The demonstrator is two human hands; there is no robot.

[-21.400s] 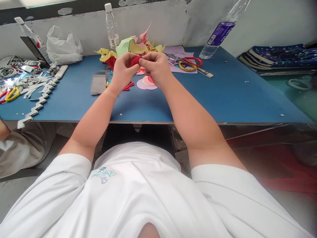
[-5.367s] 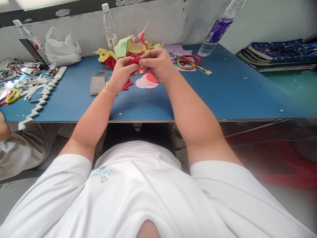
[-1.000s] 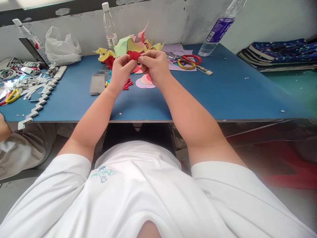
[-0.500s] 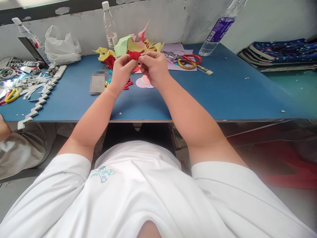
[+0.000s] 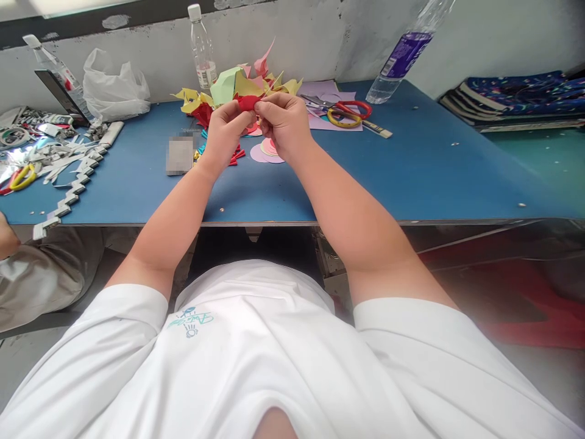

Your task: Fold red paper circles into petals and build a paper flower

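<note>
Between my hands is a small piece of red paper (image 5: 248, 103), held up above the table. My left hand (image 5: 226, 129) pinches its left end, and my right hand (image 5: 284, 122) pinches the right end with thumb and forefinger. Just behind lies a heap of yellow, green, pink and red paper scraps (image 5: 227, 85). Beneath my hands are stacked paper circles (image 5: 260, 153) in lilac and pink, along with small rolled red paper pieces (image 5: 237, 156). My fingers partly hide the red paper and the circles.
Scissors (image 5: 345, 116) with red and yellow handles rest on lilac paper to the right, near a tilted bottle (image 5: 402, 61). Another bottle (image 5: 202, 52) stands at the wall. A folded-paper chain (image 5: 75, 186) and paper strips lie left, by a white plastic bag (image 5: 114, 88). Another person's hand (image 5: 7, 236) shows far left.
Almost nothing differs. Both hands keep their pinch on the red paper, with only a very slight shift of the fingers.
</note>
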